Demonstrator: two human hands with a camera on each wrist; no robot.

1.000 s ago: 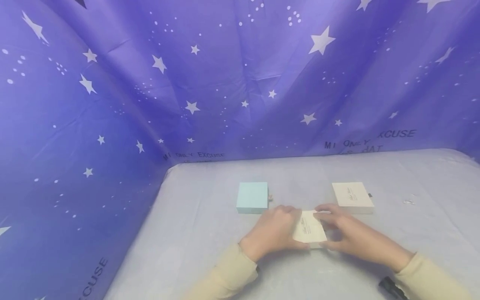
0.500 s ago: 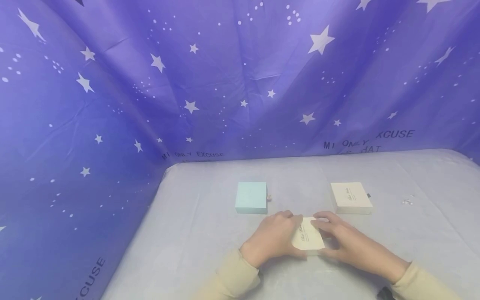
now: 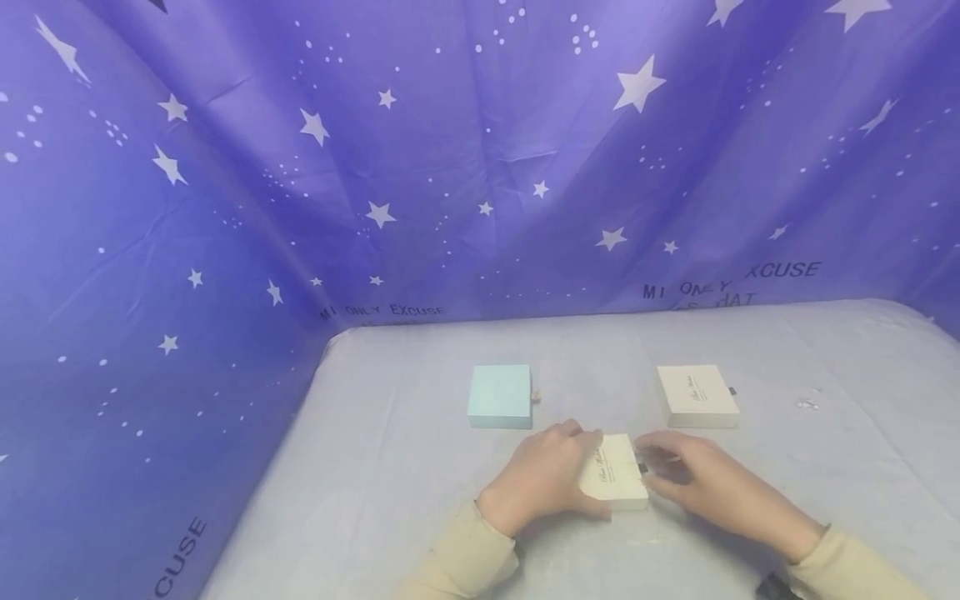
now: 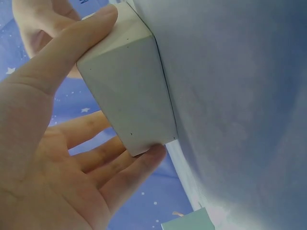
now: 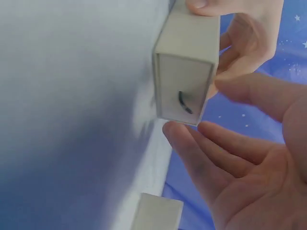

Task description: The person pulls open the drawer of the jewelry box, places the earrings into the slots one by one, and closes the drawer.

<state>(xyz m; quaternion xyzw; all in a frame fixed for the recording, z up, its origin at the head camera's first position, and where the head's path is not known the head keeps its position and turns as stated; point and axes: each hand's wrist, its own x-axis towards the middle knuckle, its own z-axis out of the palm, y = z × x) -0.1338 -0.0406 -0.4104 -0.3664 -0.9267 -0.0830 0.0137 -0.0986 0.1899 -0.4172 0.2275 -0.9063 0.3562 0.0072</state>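
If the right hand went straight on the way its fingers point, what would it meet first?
Probably the box that the left hand holds, at its end with the tab. The right hand is beside that end; I can't tell whether they touch.

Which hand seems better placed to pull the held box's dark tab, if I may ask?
Probably the right hand: it is nearest the dark tab and seems free, while the left hand grips the cream box.

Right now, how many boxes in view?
3: a light-blue box beyond the left hand, a gripped cream box in that hand, and a far cream box beyond the right hand. No sign of others hidden.
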